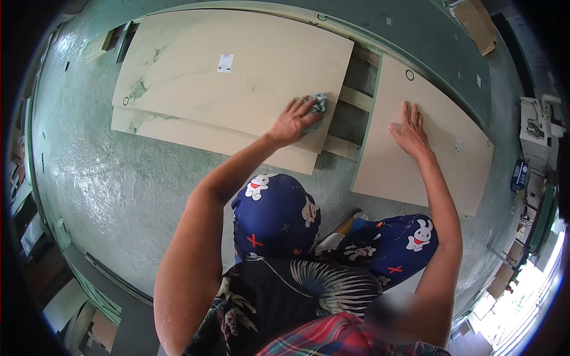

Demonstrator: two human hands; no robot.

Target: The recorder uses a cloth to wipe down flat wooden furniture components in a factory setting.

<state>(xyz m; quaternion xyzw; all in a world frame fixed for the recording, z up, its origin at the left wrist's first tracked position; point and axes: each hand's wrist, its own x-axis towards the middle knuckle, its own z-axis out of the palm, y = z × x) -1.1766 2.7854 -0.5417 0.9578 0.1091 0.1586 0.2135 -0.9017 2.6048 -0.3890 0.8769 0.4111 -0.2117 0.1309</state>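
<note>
My left hand (291, 123) is on a crumpled pale blue-green rag (319, 103), pressing it against the right end of a large beige board (196, 89). Greenish smudges mark that board's left side, and a white label (225, 63) is stuck on it. Under its near edge another beige board (178, 132) sticks out. My right hand (411, 132) rests flat, fingers stretched, on a separate beige board (398, 169) to the right; nothing is in it.
Pale wooden battens (356, 99) show in the gap between the boards. Dark green panels (409, 29) lie beyond them. A glossy green floor (113, 184) spreads to the left. Cardboard (477, 26) lies at the far right, and a dark blue box (520, 174) stands at the right edge.
</note>
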